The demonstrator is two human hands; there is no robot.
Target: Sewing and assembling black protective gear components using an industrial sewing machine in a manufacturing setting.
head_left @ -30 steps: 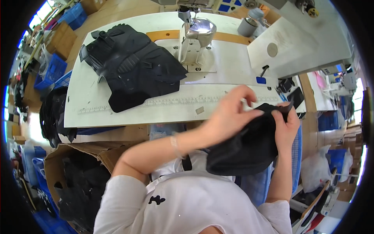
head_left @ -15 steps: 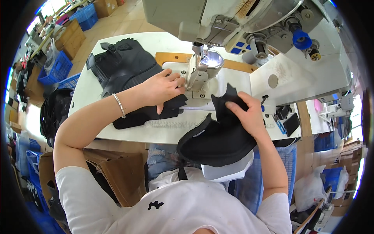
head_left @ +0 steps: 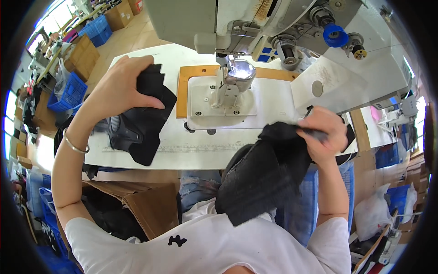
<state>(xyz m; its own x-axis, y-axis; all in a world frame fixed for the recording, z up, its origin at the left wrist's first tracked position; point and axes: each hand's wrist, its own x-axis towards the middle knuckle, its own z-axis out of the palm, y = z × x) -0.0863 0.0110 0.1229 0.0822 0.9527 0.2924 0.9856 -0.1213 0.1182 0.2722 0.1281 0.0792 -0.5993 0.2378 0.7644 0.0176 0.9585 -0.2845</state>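
Daylight is glaring through a window at the upper left. A tan tiled floor is stretching behind the white desk; blue crates and cardboard boxes are standing leftward. Rightward, a whitish plastic bag is sitting near brown cartons.

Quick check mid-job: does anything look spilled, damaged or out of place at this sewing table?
Nothing spilled or clearly broken stands out. The pale sewing machine housing has brownish smudges, perhaps ordinary wear. The black piece hanging from the right hand is blurred in places, so I cannot judge any damage there.
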